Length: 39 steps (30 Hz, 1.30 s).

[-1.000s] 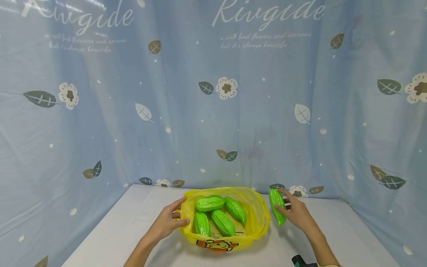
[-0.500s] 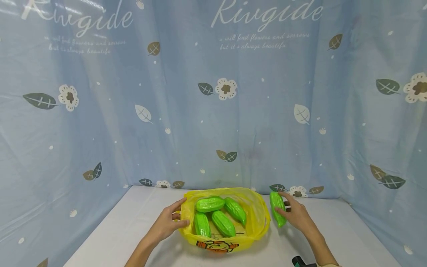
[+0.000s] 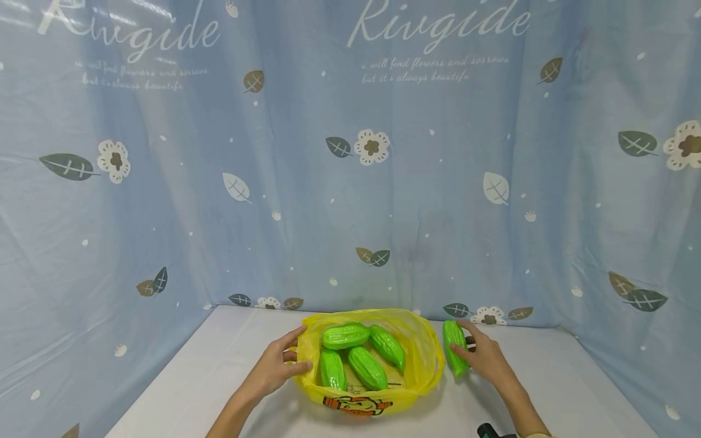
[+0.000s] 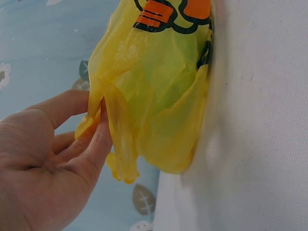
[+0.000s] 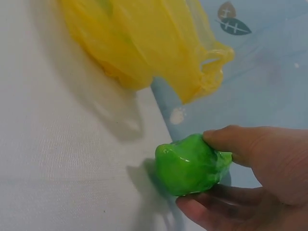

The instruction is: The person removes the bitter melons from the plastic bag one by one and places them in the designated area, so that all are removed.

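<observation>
A yellow plastic bag [image 3: 402, 398] stands open on the table, with several glossy green toy bitter melons [image 3: 367, 367] lying inside. At its left rim my left hand [image 3: 272, 367] pinches the thin plastic between thumb and fingers, as the left wrist view also shows. To the right of the bag, my right hand [image 3: 489, 358] grips another green bitter melon [image 3: 455, 347] by its sides, thumb on one face and fingers on the other. In the right wrist view this bitter melon [image 5: 185, 166] is seen end-on, close over the table, its shadow beside it.
The white table [image 3: 569, 389] reaches back to a blue printed curtain [image 3: 416, 225] that also closes in both sides. A black object [image 3: 486, 431] shows at the bottom edge by the right wrist. A cartoon print [image 3: 358, 406] marks the bag's front.
My right hand has lowered slightly toward the table with the bitter melon, staying right of the bag. The left hand keeps its place at the bag's rim.
</observation>
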Tool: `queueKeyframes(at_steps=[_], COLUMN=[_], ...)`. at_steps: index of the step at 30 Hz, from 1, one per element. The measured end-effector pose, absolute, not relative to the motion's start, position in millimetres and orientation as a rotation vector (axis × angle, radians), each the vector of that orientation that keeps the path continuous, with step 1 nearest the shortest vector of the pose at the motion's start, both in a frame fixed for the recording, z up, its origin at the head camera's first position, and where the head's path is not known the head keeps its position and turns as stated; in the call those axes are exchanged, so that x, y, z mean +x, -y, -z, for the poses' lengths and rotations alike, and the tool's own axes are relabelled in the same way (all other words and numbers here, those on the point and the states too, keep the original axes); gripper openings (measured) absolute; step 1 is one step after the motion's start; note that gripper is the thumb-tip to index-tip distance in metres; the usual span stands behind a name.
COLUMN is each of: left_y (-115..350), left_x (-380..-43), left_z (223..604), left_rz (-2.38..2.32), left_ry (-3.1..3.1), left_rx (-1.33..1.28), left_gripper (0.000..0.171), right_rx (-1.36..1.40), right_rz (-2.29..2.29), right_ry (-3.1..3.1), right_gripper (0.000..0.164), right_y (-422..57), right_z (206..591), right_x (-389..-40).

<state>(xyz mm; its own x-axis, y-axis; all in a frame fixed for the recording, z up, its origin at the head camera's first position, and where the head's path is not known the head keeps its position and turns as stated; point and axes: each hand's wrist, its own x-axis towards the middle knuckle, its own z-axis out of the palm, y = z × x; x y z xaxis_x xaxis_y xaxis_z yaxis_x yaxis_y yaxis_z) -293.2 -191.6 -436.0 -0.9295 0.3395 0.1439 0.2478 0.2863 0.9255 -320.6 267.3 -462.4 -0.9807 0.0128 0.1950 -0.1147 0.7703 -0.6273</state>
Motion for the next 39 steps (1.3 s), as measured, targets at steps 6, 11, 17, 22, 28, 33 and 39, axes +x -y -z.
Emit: queueKeyframes(at_steps=[6,11,17,22,28,33,39], left_y=[193,194,194,194,194,194,195], left_x=[-293,-293,-293,-293,-294,-294,-293], left_z=[436,437,437,437,437,437,437], left_rz=[-1.733,-1.735,-1.744,-1.735,-1.757,-1.77,-1.771], left_ry=[-2.454,-2.454,-2.445,-2.45,-2.444,-2.437,-2.437], left_rx=[0.554,0.556,0.569,0.558,0.581,0.586,0.576], left_gripper=[0.084,0.084,0.084,0.083,0.084,0.084,0.084], right_rx=[0.07,0.069,0.081,0.06,0.032,0.009,0.009], right_rz=[-1.01,-1.006,-0.991,-0.974,-1.003,-1.012,-1.008], right_ry=[2.785,2.775,2.762,2.779,2.801,2.804,2.796], right_gripper=[0.067,0.066,0.064,0.063,0.062,0.06,0.057], right_y=[-267,-265,-263,-262,-259,-259,-259], right_z=[467,471,470,467,466,466,468], right_x=[-325,-328,-330,-337,-346,-350,-353])
